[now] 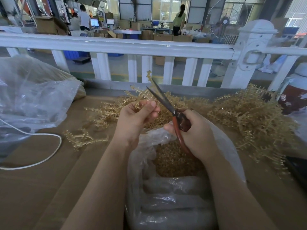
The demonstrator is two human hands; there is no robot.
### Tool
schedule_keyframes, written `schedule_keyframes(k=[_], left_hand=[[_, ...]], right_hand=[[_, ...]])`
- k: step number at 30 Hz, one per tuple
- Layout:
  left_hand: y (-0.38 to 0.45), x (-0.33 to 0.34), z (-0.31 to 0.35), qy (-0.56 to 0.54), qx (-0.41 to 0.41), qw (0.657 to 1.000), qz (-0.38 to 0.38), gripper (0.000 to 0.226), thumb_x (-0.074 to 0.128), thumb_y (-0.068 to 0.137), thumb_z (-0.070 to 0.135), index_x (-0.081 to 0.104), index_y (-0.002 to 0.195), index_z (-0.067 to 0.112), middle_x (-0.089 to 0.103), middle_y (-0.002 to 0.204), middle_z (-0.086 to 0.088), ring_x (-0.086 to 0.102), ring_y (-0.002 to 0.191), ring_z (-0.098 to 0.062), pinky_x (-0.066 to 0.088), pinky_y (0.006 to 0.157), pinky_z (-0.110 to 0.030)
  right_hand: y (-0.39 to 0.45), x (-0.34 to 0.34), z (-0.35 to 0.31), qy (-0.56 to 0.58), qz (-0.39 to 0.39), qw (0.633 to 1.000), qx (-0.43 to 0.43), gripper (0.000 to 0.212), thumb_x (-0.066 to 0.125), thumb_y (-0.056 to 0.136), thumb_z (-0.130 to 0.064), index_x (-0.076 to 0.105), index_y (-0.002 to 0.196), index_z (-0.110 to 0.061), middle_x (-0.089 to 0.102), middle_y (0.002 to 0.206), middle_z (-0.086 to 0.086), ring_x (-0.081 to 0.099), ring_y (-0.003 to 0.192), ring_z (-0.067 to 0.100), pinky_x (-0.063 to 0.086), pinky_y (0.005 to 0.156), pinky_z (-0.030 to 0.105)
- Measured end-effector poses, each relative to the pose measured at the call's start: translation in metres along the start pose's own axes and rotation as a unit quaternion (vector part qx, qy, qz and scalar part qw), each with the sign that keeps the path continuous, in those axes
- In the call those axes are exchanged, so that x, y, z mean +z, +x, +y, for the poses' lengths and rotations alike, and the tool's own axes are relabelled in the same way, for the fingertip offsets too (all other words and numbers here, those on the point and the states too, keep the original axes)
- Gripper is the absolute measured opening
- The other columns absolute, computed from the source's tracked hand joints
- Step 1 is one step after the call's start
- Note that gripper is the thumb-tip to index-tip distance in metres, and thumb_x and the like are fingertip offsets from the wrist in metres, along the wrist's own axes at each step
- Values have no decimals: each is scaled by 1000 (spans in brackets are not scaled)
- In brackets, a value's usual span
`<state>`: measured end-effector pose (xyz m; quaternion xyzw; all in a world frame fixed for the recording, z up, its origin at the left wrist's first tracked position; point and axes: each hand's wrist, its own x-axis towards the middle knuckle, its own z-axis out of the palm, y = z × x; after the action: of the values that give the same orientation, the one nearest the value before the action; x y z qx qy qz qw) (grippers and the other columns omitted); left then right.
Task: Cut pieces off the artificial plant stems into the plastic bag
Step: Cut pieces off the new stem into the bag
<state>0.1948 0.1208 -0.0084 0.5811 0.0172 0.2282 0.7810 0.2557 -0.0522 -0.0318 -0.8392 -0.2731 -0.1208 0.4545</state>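
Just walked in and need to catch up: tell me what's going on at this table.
A person is trimming artificial plant stems. The left hand pinches a golden stem upright, while the right hand grips red-handled scissors, blades open near the stem. Below the hands, an open plastic bag already holds many cut pieces. A pile of uncut stems lies on the table to the right.

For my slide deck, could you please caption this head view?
Left hand holds a golden plastic plant stem against open red-handled scissors in the right hand, above a clear plastic bag.
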Motion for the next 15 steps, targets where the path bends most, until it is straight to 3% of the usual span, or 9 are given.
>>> schedule_keyframes(k=[4,11,15], left_hand=[[0,-1,0,2,19,1000,-13,11,69,83,22,70,84,11,70,74,-1,62,68,-11,53,75,-25],[1,-2,-2,4,23,1000,-14,10,68,83,25,74,85,17,67,69,0,61,70,-12,53,74,-24],[1,-3,-3,9,32,999,-23,17,67,82,24,69,90,10,67,71,-1,60,71,-14,52,76,-27]], right_hand=[[-1,-3,-1,-62,1,998,-14,59,54,63,-89,59,96,-40,59,88,-26,57,85,-6,40,66,14],[-3,-5,-8,-127,8,991,-41,56,55,67,-86,57,97,-39,53,84,-29,51,77,-11,33,61,6],[-3,-4,-7,-124,16,992,-29,69,48,61,-91,62,94,-32,58,81,-23,57,76,-3,45,63,15]])
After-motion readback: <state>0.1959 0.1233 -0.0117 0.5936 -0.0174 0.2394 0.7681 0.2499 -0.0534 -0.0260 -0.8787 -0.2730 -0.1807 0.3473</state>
